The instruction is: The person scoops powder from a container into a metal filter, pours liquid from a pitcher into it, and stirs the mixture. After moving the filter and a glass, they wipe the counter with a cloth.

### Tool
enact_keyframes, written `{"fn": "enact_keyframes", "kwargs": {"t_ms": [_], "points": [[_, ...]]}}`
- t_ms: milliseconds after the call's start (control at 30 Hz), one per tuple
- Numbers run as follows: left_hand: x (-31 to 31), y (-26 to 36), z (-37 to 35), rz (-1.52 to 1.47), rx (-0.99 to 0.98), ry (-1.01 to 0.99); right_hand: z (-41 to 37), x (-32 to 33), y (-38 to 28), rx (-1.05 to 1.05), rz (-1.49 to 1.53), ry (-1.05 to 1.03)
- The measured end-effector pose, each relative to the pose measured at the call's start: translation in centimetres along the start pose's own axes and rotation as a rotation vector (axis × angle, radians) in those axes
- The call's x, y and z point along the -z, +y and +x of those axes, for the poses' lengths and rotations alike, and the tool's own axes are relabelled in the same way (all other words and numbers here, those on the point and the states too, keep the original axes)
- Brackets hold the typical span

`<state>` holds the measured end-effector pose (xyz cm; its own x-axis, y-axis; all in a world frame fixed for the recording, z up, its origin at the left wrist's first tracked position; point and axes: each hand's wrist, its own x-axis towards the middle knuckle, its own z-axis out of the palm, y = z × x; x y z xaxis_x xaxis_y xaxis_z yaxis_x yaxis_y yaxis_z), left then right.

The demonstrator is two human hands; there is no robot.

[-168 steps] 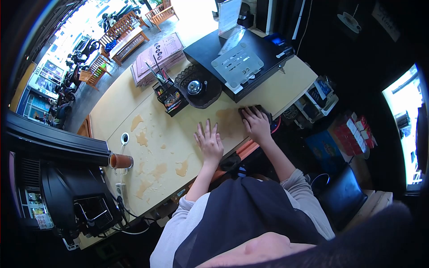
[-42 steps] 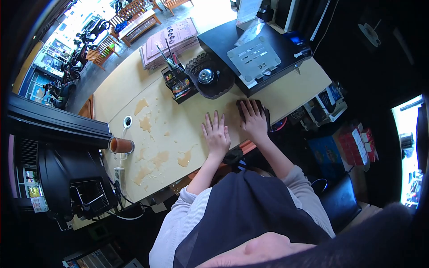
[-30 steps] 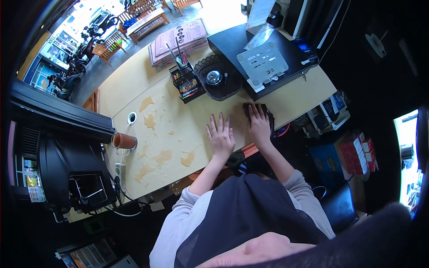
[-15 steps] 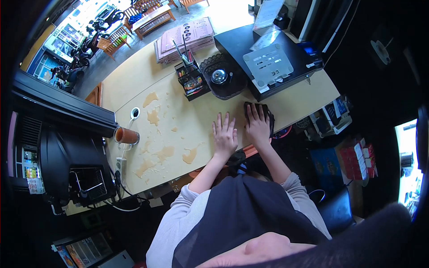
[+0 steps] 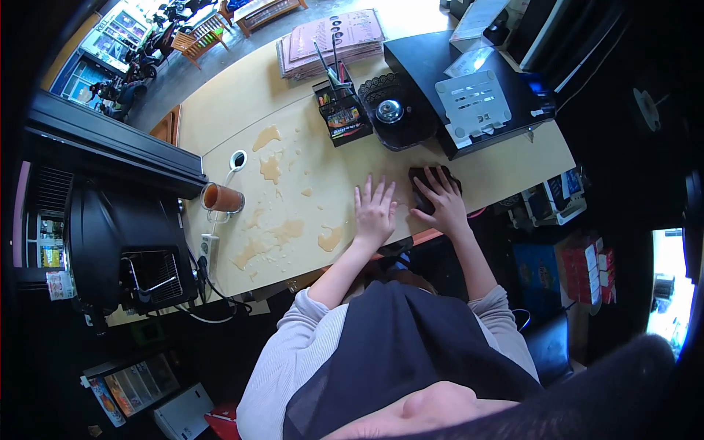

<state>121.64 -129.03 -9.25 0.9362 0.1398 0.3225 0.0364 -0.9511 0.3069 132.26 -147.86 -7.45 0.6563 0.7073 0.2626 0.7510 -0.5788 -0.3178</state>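
My left hand point(image 5: 375, 214) lies flat on the light wooden table point(image 5: 323, 172), fingers spread and nothing in it. To its right, my right hand point(image 5: 444, 208) rests with stretched, parted fingers on a flat black item point(image 5: 420, 199), which may be a cloth or a pouch; its kind I cannot tell. Left of my left hand, light brown liquid point(image 5: 286, 231) is spread in puddles and drops across the tabletop. Beyond the puddles stand a glass mug point(image 5: 224, 198) of brown drink and a small white cup point(image 5: 238, 160) with dark contents.
Ahead are a black pen organizer point(image 5: 345, 121), a silver bell point(image 5: 389, 111) in a black tray, and stacked pink menus point(image 5: 334, 40). A black box point(image 5: 418, 59) carries a white stand point(image 5: 473, 110). At left are a black appliance point(image 5: 99, 227) and a power strip point(image 5: 210, 249) with cables.
The view has shifted, so the table things appear further right. My right hand's fingers and thumb have spread wider over the black item. My left hand stays flat on the table.
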Motion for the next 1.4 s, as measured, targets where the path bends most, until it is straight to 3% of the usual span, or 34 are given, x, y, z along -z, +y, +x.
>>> {"fn": "enact_keyframes", "kwargs": {"t_ms": [267, 333, 467, 600, 767, 900, 1067, 1267, 1333, 1400], "points": [[-0.8, -1.1, -0.6, -0.047, -0.001, -0.022, -1.5, -1.9, 1.0, -0.138, 0.008, 0.087], [-0.8, -1.2, -0.6, -0.074, -0.023, -0.047, 0.1, -2.9, 2.0, -0.325, -0.045, 0.210], [-0.7, -1.3, -0.4, -0.085, -0.046, -0.032, 1.3, -3.2, 1.1, -0.316, -0.091, 0.160], [-0.7, -1.3, -0.7, -0.118, -0.041, -0.009, -1.5, -2.6, 0.1, -0.177, -0.033, 0.141], [-0.7, -1.5, -0.9, -0.094, -0.054, 0.005, 0.3, -3.8, 1.2, -0.401, -0.150, 0.325], [-0.8, -1.5, -0.7, -0.083, -0.035, 0.023, 2.8, -3.6, 0.6, -0.277, -0.174, 0.268], [-0.9, -1.5, -0.8, -0.099, -0.035, 0.050, -0.2, -2.9, -0.5, -0.154, -0.053, 0.215], [-0.9, -1.5, -0.8, -0.080, -0.045, 0.040, 2.9, -4.9, -2.0, -0.438, -0.243, 0.380], [-0.9, -1.5, -0.8, -0.072, -0.038, 0.041, 3.8, -4.8, -2.3, -0.260, -0.100, 0.302], [-0.9, -1.5, -0.8, -0.072, -0.036, 0.045, 3.0, -4.0, -2.8, -0.213, -0.032, 0.284]]}}
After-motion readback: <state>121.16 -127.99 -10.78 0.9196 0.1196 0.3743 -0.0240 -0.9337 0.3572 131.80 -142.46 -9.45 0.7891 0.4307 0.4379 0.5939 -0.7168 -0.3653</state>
